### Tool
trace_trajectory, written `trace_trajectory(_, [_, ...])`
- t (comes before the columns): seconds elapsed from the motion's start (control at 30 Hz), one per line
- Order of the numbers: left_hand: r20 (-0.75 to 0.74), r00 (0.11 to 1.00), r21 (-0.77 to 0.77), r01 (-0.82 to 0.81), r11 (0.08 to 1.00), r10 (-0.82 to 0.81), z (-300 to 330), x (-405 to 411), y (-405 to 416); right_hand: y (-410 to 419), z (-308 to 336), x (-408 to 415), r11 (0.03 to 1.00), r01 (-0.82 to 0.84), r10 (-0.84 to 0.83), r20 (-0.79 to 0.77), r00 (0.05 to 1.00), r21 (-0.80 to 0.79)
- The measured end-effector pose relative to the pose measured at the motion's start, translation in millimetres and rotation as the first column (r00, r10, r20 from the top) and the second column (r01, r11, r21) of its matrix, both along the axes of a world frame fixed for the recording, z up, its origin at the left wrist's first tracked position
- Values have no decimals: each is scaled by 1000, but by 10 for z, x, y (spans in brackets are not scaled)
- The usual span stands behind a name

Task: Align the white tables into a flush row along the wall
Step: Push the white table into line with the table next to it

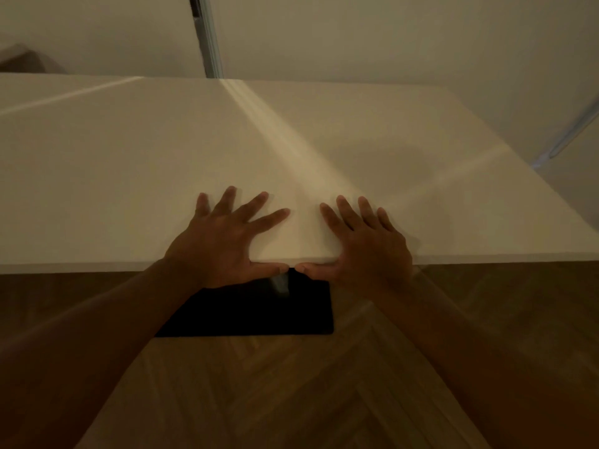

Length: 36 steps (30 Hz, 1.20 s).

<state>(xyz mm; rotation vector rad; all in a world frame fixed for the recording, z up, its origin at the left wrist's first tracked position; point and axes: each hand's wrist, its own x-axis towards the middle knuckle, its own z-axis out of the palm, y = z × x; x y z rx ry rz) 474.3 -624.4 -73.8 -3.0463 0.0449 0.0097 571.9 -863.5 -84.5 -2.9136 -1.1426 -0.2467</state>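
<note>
1. A dim room: pale wall (356, 37) behind, herringbone wood floor (291, 393) below, one white table (129, 163) between them.
2. Left hand (223, 241) and right hand (366, 244) lie flat on the table's near edge, just beside each other, fingers spread on top, thumbs tucked under the lip; each grip is loosely closed on the edge.
3. One tabletop is clearly seen; a seam to a second cannot be told.
4. Its long axis runs left to right, along the wall.
5. A black base plate (259, 312) sits on the floor beneath.
</note>
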Motion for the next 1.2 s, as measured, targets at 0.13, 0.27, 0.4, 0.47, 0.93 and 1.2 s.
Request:
trace_trajectory(0.13, [18, 1000, -24, 7, 1000, -6, 2, -18, -1, 3, -36, -16, 1000, 11, -12, 12, 1000, 20])
trace_trajectory(0.27, [30, 999, -16, 10, 1000, -9, -3, -17, -4, 9, -31, -8, 1000, 19, -19, 6, 1000, 24])
trace_trajectory(0.4, [12, 1000, -52, -17, 999, 17, 1, -18, 7, 30, -10, -19, 1000, 23, -22, -5, 1000, 20])
trace_trajectory(0.47, [9, 1000, -68, -14, 998, 15, -3, -28, 4, 32, -8, -30, 999, 19, -19, -8, 1000, 26])
trace_trajectory(0.93, [-30, 1000, -86, -4, 996, 2, 27, -16, 16, 6, 1, -27, 1000, 27, -26, -41, 999, 12])
trace_trajectory(1.2, [-20, 1000, -152, -27, 988, 24, 91, 28, -121, -341, 73, 37, 998, -22, 31, -147, 989, 62])
